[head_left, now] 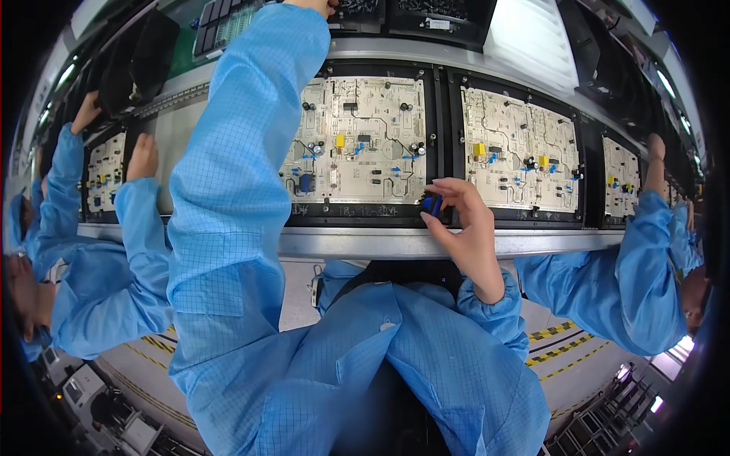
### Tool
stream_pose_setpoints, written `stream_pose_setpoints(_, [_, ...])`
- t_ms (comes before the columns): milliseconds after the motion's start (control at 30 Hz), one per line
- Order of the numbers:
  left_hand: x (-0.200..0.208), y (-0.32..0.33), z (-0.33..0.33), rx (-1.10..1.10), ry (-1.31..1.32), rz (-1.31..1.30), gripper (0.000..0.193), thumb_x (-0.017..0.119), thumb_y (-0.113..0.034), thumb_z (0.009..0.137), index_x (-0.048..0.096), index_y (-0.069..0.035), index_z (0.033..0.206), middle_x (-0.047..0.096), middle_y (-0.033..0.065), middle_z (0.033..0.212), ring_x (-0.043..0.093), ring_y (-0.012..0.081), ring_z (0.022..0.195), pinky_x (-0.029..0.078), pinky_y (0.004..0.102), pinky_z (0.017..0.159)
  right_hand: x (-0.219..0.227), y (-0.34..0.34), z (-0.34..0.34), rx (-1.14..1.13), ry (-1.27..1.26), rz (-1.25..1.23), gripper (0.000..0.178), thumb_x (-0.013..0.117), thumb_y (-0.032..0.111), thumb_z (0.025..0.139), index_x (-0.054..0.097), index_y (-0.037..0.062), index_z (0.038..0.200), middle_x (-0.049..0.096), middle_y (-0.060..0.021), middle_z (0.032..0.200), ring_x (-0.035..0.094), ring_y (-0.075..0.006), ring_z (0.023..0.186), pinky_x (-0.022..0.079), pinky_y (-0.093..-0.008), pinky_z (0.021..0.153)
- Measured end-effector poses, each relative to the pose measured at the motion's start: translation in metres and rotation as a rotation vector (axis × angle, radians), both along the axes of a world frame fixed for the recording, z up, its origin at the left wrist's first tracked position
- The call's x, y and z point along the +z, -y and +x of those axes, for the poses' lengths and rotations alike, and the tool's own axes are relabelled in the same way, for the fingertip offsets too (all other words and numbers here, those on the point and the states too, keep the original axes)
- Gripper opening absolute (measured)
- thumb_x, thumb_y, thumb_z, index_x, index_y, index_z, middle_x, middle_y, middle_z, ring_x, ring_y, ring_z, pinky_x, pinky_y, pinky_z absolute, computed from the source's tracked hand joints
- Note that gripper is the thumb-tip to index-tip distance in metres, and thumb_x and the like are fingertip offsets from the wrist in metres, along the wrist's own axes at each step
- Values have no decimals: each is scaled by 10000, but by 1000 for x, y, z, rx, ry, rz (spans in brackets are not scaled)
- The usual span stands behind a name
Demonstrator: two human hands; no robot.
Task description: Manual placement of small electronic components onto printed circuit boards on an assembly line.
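A: Head view: right hand [465, 220] is pinching a small blue component [432, 204] between thumb and fingertips, at the near-right corner of the centre circuit board [357, 140]. Looks like a part-insertion step.

B: Next move, probably: lining its leads w/ the board holes – needs a fine, steady push.

A: Left hand [318, 6] is reaching up to the parts bins [437, 19], cut off by the frame edge; can't tell its fingers. Leads are hidden too.
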State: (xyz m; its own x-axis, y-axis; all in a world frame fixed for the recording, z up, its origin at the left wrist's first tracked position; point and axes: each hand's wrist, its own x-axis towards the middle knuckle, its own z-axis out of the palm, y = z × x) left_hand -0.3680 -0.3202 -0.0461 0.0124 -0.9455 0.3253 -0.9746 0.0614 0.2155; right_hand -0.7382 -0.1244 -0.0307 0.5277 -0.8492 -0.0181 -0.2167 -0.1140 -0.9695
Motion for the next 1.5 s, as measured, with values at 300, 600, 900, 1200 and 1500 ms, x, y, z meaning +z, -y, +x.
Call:
stream_pose_setpoints(300, [10, -9, -9, 77, -37, -94, 199, 678, -137, 650, 668, -66, 836, 633, 158, 786, 620, 292, 786, 491, 361, 722, 10, 3, -2, 83, -20, -216, 369, 623, -131, 652, 560, 5, 989, 557, -86, 1032, 509, -118, 865, 418, -223, 749])
stream_pose_setpoints(600, [-40, 12, 7, 156, 132, -274, 74, 492, -93, 771, 562, -73, 756, 568, 164, 758, 572, 337, 766, 467, 442, 664, 10, 10, 1, 58, -19, -192, 344, 645, -101, 650, 579, 3, 971, 566, -86, 983, 538, -139, 840, 441, -237, 729])
stream_pose_setpoints(900, [1, -55, -36, -95, -102, -493, 100, 524, -12, 749, 546, -50, 839, 530, 175, 775, 540, 347, 771, 443, 403, 682, -3, 43, 24, 315, -342, -463, 311, 688, 27, 673, 608, 26, 974, 579, -122, 881, 559, -253, 799, 471, -307, 701])
stream_pose_setpoints(1200, [44, -203, -115, -108, -534, -374, 163, 589, -59, 799, 579, -43, 962, 596, 96, 829, 601, 185, 726, 487, 284, 634, 5, 44, 31, 345, -458, -442, 297, 687, 54, 680, 613, 31, 967, 576, -118, 891, 543, -246, 788, 459, -313, 711])
stream_pose_setpoints(1500, [1, -272, -159, -112, -769, -71, 158, 603, -52, 768, 564, -44, 922, 565, 94, 851, 571, 244, 774, 469, 320, 674, 3, 38, 31, 374, -488, -663, 350, 706, 36, 618, 585, 27, 946, 553, -125, 887, 504, -312, 851, 434, -341, 752])
